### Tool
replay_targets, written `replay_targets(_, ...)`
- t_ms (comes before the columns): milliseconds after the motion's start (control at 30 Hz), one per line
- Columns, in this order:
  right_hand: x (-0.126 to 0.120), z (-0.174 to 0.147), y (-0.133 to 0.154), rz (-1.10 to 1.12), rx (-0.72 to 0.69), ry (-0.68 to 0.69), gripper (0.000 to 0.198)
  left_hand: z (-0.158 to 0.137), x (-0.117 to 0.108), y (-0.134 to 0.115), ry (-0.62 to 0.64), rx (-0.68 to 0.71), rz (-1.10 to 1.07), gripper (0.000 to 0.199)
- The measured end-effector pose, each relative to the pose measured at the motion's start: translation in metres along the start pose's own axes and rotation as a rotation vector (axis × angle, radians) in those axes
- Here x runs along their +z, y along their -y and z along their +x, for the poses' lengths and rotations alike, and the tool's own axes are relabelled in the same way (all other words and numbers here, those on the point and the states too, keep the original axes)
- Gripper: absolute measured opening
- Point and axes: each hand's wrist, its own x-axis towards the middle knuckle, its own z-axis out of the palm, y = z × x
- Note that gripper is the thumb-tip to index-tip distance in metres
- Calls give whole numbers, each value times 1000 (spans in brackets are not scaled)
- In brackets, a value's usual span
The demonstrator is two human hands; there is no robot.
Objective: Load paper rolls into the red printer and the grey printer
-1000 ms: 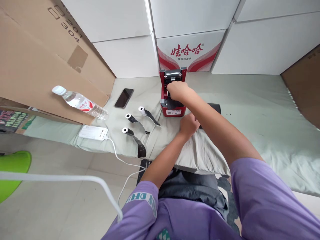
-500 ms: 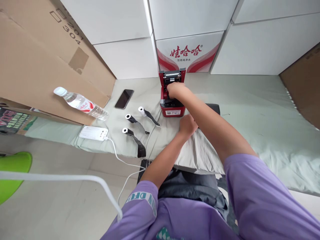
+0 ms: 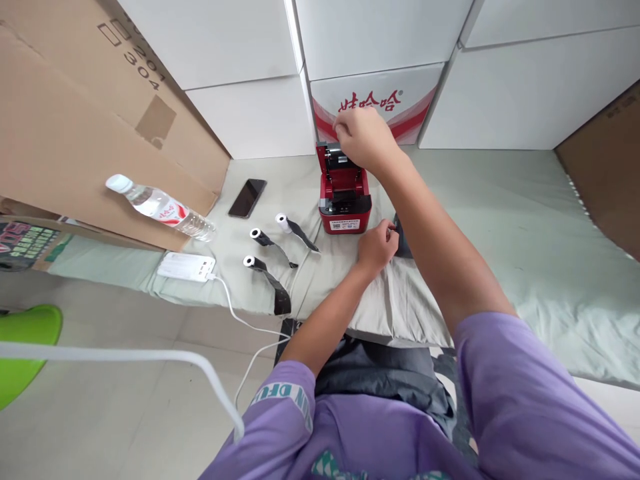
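Observation:
A red and black printer [image 3: 345, 217] stands on the cloth-covered surface with its lid [image 3: 327, 157] raised. My right hand [image 3: 367, 137] is up at the lid's top right corner, its fingers curled over the edge and covering that part. Inside the printer, the red roll bay is visible below the lid. Just in front of the printer's right corner rests my left hand [image 3: 377, 247], fingers curled in; whatever they may hold is hidden. A dark object [image 3: 401, 240] beside it is partly covered by my right forearm.
Several small rolls with black tails, one a white roll [image 3: 282, 221], lie left of the printer. Farther left are a phone [image 3: 247, 198], a water bottle [image 3: 163, 208] and a cabled power bank [image 3: 186, 266]. White boxes [image 3: 250, 117] line the back; a cardboard box [image 3: 100, 120] stands left.
My right hand has come up out of the printer's roll bay to the top of the raised lid. My left hand stays in nearly the same place.

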Motion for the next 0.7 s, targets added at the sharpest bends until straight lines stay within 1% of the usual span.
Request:
replay_targets(33,5,2,-6,-8,6,-86,49,1,1,0,0,-7,-3,21)
replay_targets(67,12,3,-12,7,-6,-145,48,1,1,1,3,-17,-5,21)
replay_targets(100,18,1,-16,37,-32,-181,49,2,1,2,7,-28,-6,21)
replay_targets(133,24,-4,-18,65,-59,-185,51,2,2,2,13,-38,-7,21)
replay_targets(233,31,-32,-13,112,-106,-183,60,3,2,4,21,-33,-24,19)
replay_targets(367,29,-73,1,110,-71,-88,62,2,3,6,2,-8,-27,12)
replay_targets(433,32,-85,3,116,-57,-50,61,2,3,8,-2,0,-21,17)
replay_targets(500,38,-91,1,135,-50,-46,59,2,1,9,-23,16,-32,26)
replay_targets(567,43,-94,-2,178,-33,-72,59,1,-3,10,-112,38,-53,28)
replay_targets(633,46,-96,-5,247,-8,-98,63,-3,-12,11,-269,88,-79,26)
replay_targets(700,46,-97,-7,335,9,-117,66,-8,-28,11,-440,184,-134,20)
